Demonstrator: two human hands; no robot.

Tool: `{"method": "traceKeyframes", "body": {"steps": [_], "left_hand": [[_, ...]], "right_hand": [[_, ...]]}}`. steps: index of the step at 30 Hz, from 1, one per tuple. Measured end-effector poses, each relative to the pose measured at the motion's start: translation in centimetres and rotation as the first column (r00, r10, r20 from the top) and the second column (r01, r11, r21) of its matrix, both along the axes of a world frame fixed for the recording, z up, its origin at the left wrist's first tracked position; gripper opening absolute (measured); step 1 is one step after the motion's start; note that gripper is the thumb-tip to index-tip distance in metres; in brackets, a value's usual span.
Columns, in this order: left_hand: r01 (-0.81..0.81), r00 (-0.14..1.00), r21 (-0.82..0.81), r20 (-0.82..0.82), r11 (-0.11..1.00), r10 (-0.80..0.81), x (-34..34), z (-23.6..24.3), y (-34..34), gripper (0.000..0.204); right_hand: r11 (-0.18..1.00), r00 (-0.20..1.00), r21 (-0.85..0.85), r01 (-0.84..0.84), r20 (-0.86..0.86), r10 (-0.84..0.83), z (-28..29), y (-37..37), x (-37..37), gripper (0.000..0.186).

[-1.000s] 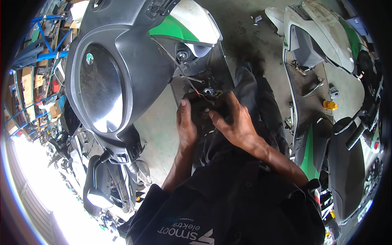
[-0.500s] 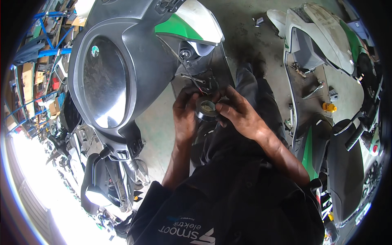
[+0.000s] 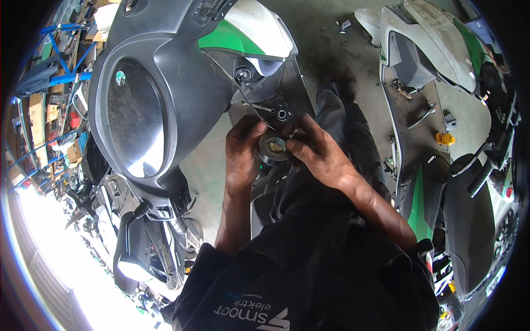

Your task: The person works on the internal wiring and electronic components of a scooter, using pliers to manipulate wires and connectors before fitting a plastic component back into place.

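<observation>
Tape roll gripped in right hand; left hand curled alongside.

The head-worn left fisheye looks steeply down over the wearer's dark shirt, with left hand and right hand close below, floor farther down.

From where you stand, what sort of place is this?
Probably a scooter workshop: one scooter close by, a second scooter with loose items on its footboard, and cluttered shelves at left.
</observation>
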State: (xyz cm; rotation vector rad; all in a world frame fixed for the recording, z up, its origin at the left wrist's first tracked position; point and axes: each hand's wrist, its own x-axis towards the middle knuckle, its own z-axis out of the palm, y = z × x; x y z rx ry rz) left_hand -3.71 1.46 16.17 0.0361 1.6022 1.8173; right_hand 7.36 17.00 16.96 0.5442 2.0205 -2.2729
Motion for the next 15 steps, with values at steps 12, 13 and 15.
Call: {"method": "traceKeyframes", "body": {"steps": [12, 13, 15], "left_hand": [[-0.071, 0.997, 0.052, -0.011, 0.996, 0.072, 0.5, 0.7, 0.2, 0.021], [-0.071, 0.997, 0.048, -0.014, 0.996, 0.072, 0.5, 0.9, 0.3, 0.021], [-0.074, 0.997, 0.042, -0.018, 0.996, 0.075, 0.6, 1.4, 0.5, 0.021]], "right_hand": [[0.969, 0.993, 0.218, -0.12, 0.043, 0.114, 0.8, 0.5, -2.0, 0.035], [0.964, 0.994, 0.242, -0.106, 0.015, 0.106, 0.4, 0.3, -1.9, 0.034], [0.941, 0.996, 0.338, -0.032, -0.068, 0.058, 0.2, -0.1, -1.8, 0.032]]}}
